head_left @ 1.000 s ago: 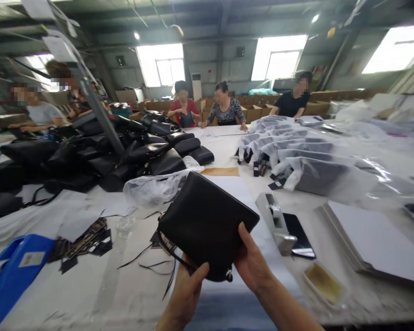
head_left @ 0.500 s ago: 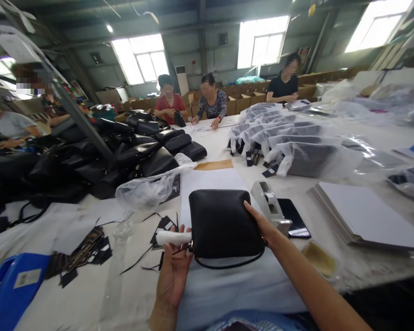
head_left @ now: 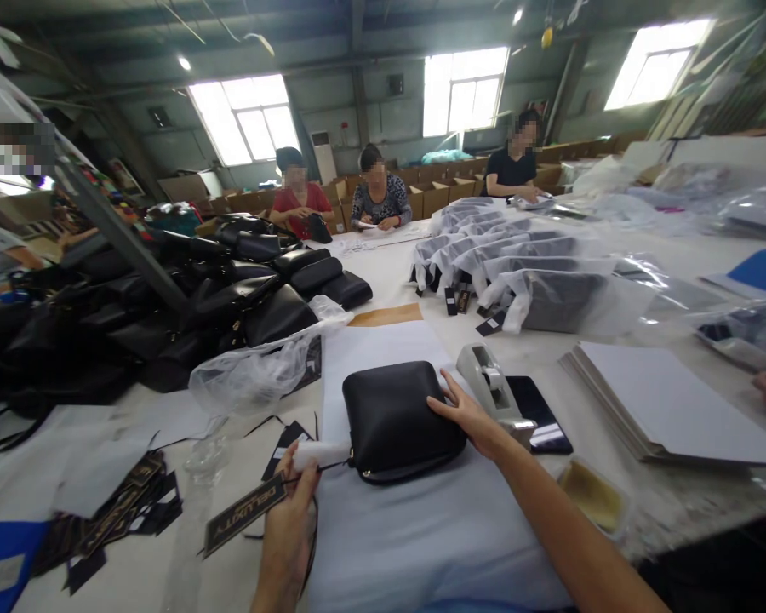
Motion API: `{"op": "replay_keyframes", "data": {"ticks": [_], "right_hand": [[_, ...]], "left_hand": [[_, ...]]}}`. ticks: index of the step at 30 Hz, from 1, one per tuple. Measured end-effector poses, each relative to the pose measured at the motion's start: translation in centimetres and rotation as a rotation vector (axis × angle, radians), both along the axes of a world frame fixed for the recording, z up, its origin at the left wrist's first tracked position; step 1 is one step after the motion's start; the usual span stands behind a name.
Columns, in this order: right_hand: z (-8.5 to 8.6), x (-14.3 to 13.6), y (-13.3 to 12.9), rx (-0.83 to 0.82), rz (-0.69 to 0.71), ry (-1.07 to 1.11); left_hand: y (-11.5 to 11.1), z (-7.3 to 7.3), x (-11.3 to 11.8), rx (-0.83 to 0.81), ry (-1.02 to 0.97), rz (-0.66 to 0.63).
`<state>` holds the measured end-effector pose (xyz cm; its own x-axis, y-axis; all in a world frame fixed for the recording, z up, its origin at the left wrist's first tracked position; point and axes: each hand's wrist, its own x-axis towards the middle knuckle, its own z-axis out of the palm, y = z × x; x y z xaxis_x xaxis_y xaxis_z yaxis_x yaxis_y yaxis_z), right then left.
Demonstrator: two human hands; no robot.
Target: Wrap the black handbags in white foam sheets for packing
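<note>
A small black handbag lies on white sheet paper in front of me. My right hand holds its right edge, thumb on the upper face and the other fingers along the side. My left hand pinches a white-wrapped roll that sticks out from the bag's left end, beside the zip. A black hang tag with gold letters dangles at the left fingers. Behind the left wrist runs a thin black strap, partly hidden.
Black bags are heaped at left, near loose tags. A tape dispenser, phone and stacked white boards lie at right. Bags in white wrapping stand behind. Several people sit across the table.
The bag has tilted down onto the paper. My left hand has shifted left and now grips the white roll, with the gold-lettered tag turned into view. My right hand has moved up its edge.
</note>
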<state>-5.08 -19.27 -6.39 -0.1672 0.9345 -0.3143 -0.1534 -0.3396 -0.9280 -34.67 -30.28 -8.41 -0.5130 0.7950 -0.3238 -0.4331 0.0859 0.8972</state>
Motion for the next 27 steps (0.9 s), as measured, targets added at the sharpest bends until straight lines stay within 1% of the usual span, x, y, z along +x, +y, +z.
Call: {"op": "replay_keyframes", "data": {"ticks": [3,4,5,7,9,10,11,12,13,15,16,18,20,21,22,24,26,27], "right_hand": [[-1.0,0.1,0.2,0.046,0.014,-0.048],[-1.1,0.0,0.2,0.047,0.01,-0.059],[-1.2,-0.1,0.2,0.049,0.002,-0.066],[-1.2,-0.4,0.1,0.066,-0.007,-0.061],[-1.0,-0.6,-0.1,0.092,-0.007,-0.04],[-1.0,-0.7,-0.2,0.105,-0.008,-0.034],[-1.0,-0.8,-0.3,0.117,-0.01,-0.036],[-1.1,-0.9,-0.3,0.128,-0.013,-0.05],[-1.3,-0.9,-0.2,0.137,-0.017,-0.074],[-1.8,-1.1,0.0,0.156,-0.022,-0.142],[-2.1,-1.1,0.0,0.169,-0.025,-0.189],[-2.3,-1.0,-0.1,0.234,-0.037,-0.32],[-1.9,-0.3,-0.8,0.387,-0.069,-0.498],[-1.4,0.4,-1.4,0.485,-0.091,-0.595],[-0.8,1.2,-2.2,0.586,-0.121,-0.688],[0.6,3.6,-4.3,0.768,-0.204,-0.85],[1.7,6.7,-7.0,0.896,-0.293,-0.989],[1.9,8.3,-8.4,0.94,-0.33,-1.057]], "left_hand": [[-0.9,-0.2,-0.9,-0.034,0.008,0.003],[-1.2,-0.2,-1.3,-0.055,0.03,0.016],[-1.4,0.0,-1.7,-0.067,0.079,0.056],[-1.9,0.6,-2.4,-0.065,0.273,0.174],[-2.1,1.8,-2.5,-0.035,0.573,0.294],[-2.2,2.4,-2.2,-0.002,0.724,0.31],[-2.1,3.1,-1.7,0.043,0.852,0.281],[-1.9,3.8,-0.9,0.099,0.947,0.209],[-1.6,4.3,0.1,0.162,1.008,0.108],[-0.5,4.9,2.5,0.272,1.085,-0.158],[0.3,4.8,3.6,0.307,1.133,-0.3],[1.9,4.3,5.3,0.334,1.288,-0.558],[3.3,3.2,6.3,0.323,1.491,-0.754],[3.8,2.5,6.5,0.31,1.583,-0.807],[4.2,1.9,6.6,0.301,1.655,-0.832],[4.7,0.8,6.6,0.306,1.751,-0.825],[4.9,0.1,6.4,0.328,1.797,-0.798],[4.9,-0.1,6.4,0.337,1.809,-0.789]]}}
